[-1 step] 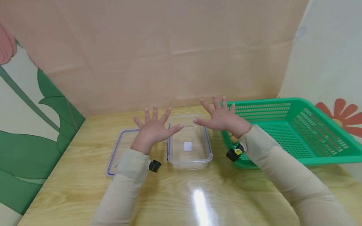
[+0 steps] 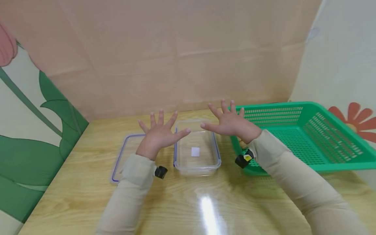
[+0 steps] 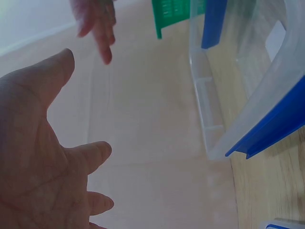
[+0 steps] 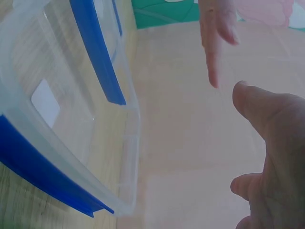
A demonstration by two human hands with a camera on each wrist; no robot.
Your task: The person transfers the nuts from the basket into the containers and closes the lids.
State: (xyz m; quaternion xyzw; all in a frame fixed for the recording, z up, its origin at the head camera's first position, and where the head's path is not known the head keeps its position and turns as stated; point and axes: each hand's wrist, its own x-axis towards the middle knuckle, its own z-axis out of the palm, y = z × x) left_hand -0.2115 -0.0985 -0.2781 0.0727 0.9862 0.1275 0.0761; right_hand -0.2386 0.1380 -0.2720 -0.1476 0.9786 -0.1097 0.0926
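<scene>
Fingers spread wide, my left hand (image 2: 158,135) hovers over the table between a clear lid with a blue seal (image 2: 124,156) and a clear plastic food container (image 2: 196,163). My right hand (image 2: 230,124), also with its fingers fanned out, is held above the gap between that container and a green plastic basket (image 2: 308,168). Neither hand holds anything. In both wrist views the container's blue side clips (image 3: 214,24) show, and a small white square label (image 4: 46,102) is on it. Some light brown items (image 2: 242,144) sit at the basket's left end, partly hidden by my right wrist.
The wood-grain table (image 2: 182,202) meets a beige-covered wall (image 2: 176,65) at the back. A wall painted with green leaves (image 2: 26,156) borders the left, and one with a red flower (image 2: 352,120) stands behind the basket. Both wrists wear small black cameras (image 2: 161,172).
</scene>
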